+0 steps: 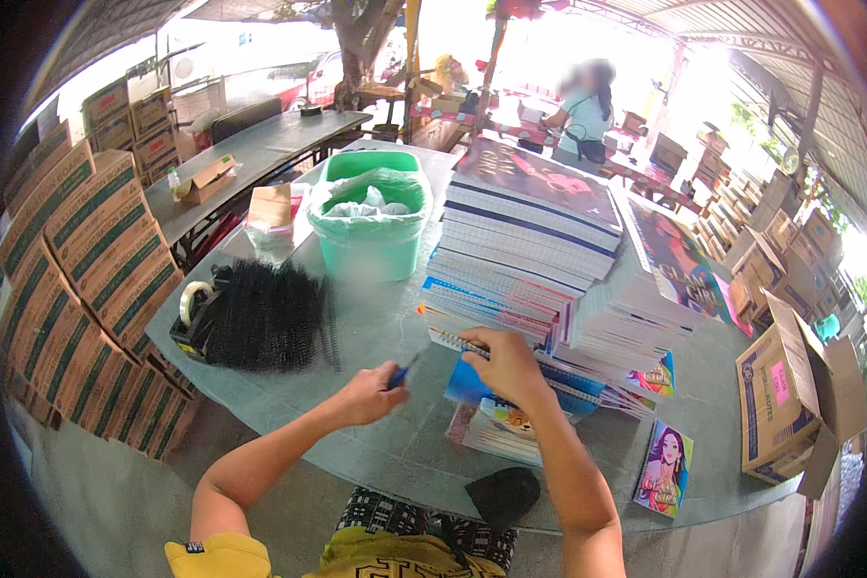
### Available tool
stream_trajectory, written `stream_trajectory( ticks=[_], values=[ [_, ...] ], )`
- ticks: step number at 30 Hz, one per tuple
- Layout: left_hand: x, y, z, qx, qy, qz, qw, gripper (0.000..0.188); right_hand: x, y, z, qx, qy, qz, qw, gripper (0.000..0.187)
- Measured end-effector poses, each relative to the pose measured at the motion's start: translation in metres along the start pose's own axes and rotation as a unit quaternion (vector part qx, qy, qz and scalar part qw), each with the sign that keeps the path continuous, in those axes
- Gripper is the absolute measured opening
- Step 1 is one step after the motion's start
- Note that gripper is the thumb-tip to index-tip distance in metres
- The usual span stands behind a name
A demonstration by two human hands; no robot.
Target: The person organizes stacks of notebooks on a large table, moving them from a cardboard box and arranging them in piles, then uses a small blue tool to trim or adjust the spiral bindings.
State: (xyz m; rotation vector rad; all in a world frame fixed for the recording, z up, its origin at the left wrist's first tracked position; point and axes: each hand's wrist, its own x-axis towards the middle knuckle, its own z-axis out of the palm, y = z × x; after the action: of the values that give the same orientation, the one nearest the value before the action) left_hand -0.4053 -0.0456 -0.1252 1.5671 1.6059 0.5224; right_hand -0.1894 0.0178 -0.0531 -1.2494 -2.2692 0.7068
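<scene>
My left hand (364,395) is closed around a small blue-handled tool (398,377); its exact kind cannot be made out. Beside the tall book stack, my right hand (507,364) grips a spiral notebook (448,339) near its coil end, and part of that notebook is hidden under my fingers. Below my right wrist lies a low pile of notebooks (511,431) with a blue notebook (467,382) on it. A stack of dark-covered books (539,197) rises just beyond, on top of several layers of notebooks.
Black plastic coils (265,316) lie at the table's left beside a tape roll (197,301). Behind them stands a green bin (371,236) lined with plastic. A dark pouch-like thing (504,496), a loose notebook (664,469) and an open carton (780,400) are nearer right. Another person (586,116) stands far off.
</scene>
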Motion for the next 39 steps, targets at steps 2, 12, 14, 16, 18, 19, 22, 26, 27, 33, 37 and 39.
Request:
stream_trajectory(
  ticks=[2,12,14,16,18,19,22,26,27,33,37,39],
  values=[
    [-0.019,0.041,-0.003,-0.139,-0.083,0.02,0.987,0.027,-0.002,0.002,-0.001,0.026,0.012,0.006,1.0,0.032],
    [-0.01,0.063,0.001,0.008,-0.026,0.11,0.994,0.029,0.0,0.004,0.005,0.03,-0.038,-0.132,0.99,0.03],
    [-0.006,0.055,0.004,0.121,0.037,0.116,0.985,0.028,-0.005,-0.001,0.008,0.024,0.022,-0.121,0.992,0.025],
    [-0.007,0.05,0.004,0.136,0.043,0.135,0.981,0.028,-0.008,-0.001,0.009,0.014,0.069,-0.094,0.993,0.021],
    [-0.008,0.047,0.001,0.054,-0.007,0.166,0.985,0.029,-0.009,0.001,0.009,0.001,0.103,-0.049,0.993,0.02],
    [-0.01,0.05,0.001,-0.148,-0.11,0.075,0.98,0.029,-0.01,0.002,0.009,-0.001,0.103,-0.047,0.994,0.02],
    [-0.012,0.06,-0.005,-0.525,-0.301,-0.117,0.787,0.032,-0.011,0.001,0.009,-0.006,0.109,-0.044,0.993,0.02],
    [-0.006,0.045,0.007,-0.115,-0.1,0.095,0.984,0.032,-0.011,0.0,0.014,-0.016,0.123,-0.056,0.991,0.019],
    [-0.005,0.039,0.014,0.13,0.024,0.191,0.973,0.032,-0.011,0.001,0.016,-0.017,0.126,-0.059,0.99,0.018],
    [-0.012,0.047,-0.016,-0.159,-0.004,0.048,0.986,0.03,-0.017,-0.003,0.018,-0.03,0.131,-0.106,0.985,0.018],
    [0.01,0.061,-0.006,-0.289,0.019,0.124,0.949,0.02,-0.037,-0.019,0.034,-0.058,0.082,-0.136,0.986,0.024],
    [0.037,0.055,-0.02,-0.231,0.015,0.145,0.962,0.017,-0.054,-0.012,0.026,-0.094,0.105,-0.153,0.978,0.025]
  ],
)
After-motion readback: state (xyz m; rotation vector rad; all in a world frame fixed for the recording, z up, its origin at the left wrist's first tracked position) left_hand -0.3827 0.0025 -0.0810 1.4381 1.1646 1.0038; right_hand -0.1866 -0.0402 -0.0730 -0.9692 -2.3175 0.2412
